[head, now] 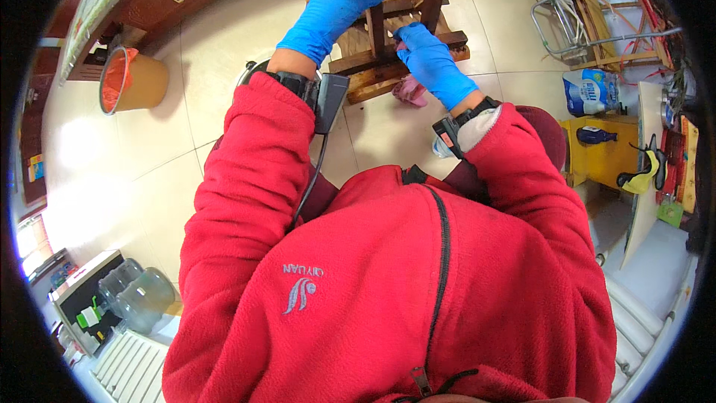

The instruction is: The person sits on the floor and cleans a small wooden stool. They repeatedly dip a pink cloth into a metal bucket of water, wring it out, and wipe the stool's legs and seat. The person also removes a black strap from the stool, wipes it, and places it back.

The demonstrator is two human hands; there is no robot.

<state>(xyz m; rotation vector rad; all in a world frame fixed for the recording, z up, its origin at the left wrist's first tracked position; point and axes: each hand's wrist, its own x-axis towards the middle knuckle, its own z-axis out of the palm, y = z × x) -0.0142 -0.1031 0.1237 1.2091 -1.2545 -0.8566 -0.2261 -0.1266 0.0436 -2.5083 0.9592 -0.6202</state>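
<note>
Both my hands wear blue gloves and reach to the top of the view. My left hand (335,8) is closed around an upright post of a dark wooden furniture frame (376,31), perhaps a chair or stool. Lower and to the right, my right hand (432,61) holds a pink cloth (411,91) against the frame near a leg and crossbar. Part of the cloth hangs below the fingers; the rest is hidden under the glove. Slatted wood shows between the posts. The frame's upper part runs out of view.
A bin with an orange-red liner (148,81) stands left on the tiled floor (162,140). A round rim (246,71) shows partly behind my left sleeve. To the right are a metal-tube frame (587,42), a wrapped pack (587,92) and a yellow box (607,159). Clear water jugs (148,296) lie lower left.
</note>
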